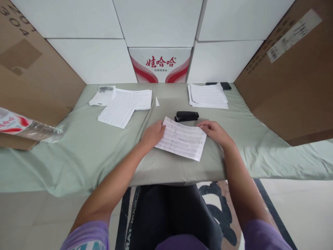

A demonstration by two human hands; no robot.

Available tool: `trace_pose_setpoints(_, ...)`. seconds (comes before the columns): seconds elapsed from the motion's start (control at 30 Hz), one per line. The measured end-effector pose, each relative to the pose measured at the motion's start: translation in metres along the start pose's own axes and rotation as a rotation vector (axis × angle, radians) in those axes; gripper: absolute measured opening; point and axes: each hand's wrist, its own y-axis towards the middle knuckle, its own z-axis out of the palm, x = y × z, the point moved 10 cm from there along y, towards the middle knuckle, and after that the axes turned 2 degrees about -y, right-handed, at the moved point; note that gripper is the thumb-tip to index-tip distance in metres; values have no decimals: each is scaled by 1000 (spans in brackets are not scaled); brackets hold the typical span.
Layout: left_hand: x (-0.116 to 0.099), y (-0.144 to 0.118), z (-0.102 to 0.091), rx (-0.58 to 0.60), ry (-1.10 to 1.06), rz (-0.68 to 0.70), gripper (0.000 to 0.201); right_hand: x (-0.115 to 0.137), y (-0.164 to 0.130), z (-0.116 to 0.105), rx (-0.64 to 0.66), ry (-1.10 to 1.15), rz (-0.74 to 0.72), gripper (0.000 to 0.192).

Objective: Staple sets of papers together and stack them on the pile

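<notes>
the left hand (pixel 153 133) grips the printed sheet (pixel 183 140) at its left edge, with the thumb lying on top; the right hand (pixel 214 131) pinches the same sheet near its upper right corner, its fingers bent; the sheet is thus held between both hands, over the near middle part of the green cloth (pixel 78 146), and it is somewhat slanted; whether its lower edge touches the cloth, i cannot tell; just beyond the sheet lies a black stapler (pixel 186 116); farther away, to the right, there is a paper stack (pixel 208 96), and a dark flat object (pixel 225 85) is partly behind it; to the left, some overlapping papers (pixel 119 109) lie beside a small clear bag (pixel 106 99); a white scrap (pixel 157 101) is between these two groups; at the far left, a plastic bottle (pixel 28 125) is in front of a brown carton (pixel 52 66)
</notes>
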Motion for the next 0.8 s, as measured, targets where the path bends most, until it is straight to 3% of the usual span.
trace_pose_setpoints(0.2, -10, -1, 5, 5, -73, 48, 43, -6, -5, 4, 125, 55, 99, 33)
trace_pose_setpoints(0.43, -15, 1, 15, 41, -60, 89, 46, 0, -6, 22, 210, 67, 90, 33)
trace_pose_setpoints(0.8, -21, 2, 13, -6, -84, 114, 56, -9, -1, -1, -36, 64, 92, 27)
